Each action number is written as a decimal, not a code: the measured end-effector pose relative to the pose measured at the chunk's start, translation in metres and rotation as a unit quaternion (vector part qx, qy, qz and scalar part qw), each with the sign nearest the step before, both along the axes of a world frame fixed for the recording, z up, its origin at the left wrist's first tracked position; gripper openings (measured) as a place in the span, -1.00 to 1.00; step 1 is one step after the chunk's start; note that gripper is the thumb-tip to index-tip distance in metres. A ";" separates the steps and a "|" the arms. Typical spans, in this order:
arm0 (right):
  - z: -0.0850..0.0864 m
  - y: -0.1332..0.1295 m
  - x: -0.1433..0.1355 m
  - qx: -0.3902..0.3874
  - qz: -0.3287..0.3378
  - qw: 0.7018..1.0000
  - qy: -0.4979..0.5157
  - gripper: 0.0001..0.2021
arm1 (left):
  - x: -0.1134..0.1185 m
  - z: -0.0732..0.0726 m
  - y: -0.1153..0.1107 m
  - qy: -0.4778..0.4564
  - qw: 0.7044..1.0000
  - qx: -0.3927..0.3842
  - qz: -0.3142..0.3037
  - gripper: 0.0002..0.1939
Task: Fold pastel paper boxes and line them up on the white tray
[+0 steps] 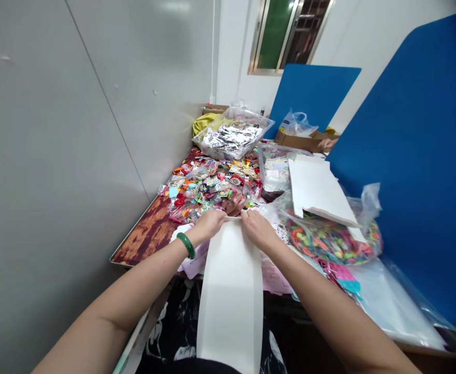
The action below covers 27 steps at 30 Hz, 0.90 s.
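Observation:
A long white sheet (231, 291), like card or thin board, slopes from the table edge down to my lap, its long sides slightly bent. My left hand (211, 223), below a green bangle (186, 245), pinches the far left corner. At the far right corner, my right hand (256, 227) grips the same edge with the fingers closed. Just beyond the hands lies a brownish-pink shiny piece (236, 203) that I cannot make out. A heap of small colourful trinkets in clear bags (208, 189) spreads behind it.
A clear tub of black-and-white cards (233, 136) stands at the back. To the right are a white board piece (317, 187), a bag of colourful bits (337, 241) and clear plastic sheets (395, 301). A blue partition (418, 156) and grey wall (56, 156) flank the table; another person's hand (327, 145) shows behind.

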State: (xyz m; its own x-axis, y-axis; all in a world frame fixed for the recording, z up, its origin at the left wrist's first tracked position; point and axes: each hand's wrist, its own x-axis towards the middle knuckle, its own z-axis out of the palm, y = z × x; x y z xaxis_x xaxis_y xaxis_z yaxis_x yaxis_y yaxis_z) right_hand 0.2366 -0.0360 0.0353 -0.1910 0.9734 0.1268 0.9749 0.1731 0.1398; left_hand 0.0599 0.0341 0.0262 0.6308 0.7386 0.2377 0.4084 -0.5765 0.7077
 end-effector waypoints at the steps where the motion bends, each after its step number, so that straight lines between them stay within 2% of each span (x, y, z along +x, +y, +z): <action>1: 0.001 -0.001 -0.001 0.003 -0.003 1.000 -0.006 -0.77 | -0.001 0.000 0.000 -0.009 1.000 -0.016 -0.008 -0.73; 6: 0.008 -0.003 0.000 0.008 0.006 0.999 -0.030 -0.77 | -0.010 -0.003 -0.003 -0.077 0.993 -0.094 -0.013 -0.65; 10: 0.012 0.001 -0.005 0.028 0.061 0.997 -0.034 -0.79 | -0.011 -0.008 -0.013 -0.128 0.984 -0.122 0.020 -0.68; 13: 0.010 0.006 -0.014 0.046 0.105 0.992 -0.043 -0.81 | -0.007 -0.008 -0.017 -0.148 0.979 -0.134 0.030 -0.71; 18: 0.001 0.012 -0.028 0.065 0.100 0.991 -0.067 -0.80 | -0.001 -0.005 -0.015 -0.168 0.975 -0.144 0.029 -0.75; 20: 0.002 0.012 -0.031 0.070 0.105 0.989 -0.071 -0.79 | -0.002 -0.004 -0.019 -0.177 0.972 -0.147 0.037 -0.74; 22: 0.011 0.012 -0.031 0.079 0.101 0.989 -0.069 -0.80 | -0.010 -0.005 -0.030 -0.183 0.969 -0.154 0.054 -0.69; 24: 0.027 0.016 -0.029 0.103 0.067 0.991 -0.047 -0.81 | -0.024 -0.004 -0.047 -0.179 0.967 -0.173 0.059 -0.59; 27: 0.058 0.029 -0.029 0.153 -0.004 0.987 0.046 -0.80 | -0.064 0.003 -0.071 -0.141 0.971 -0.182 0.064 -0.54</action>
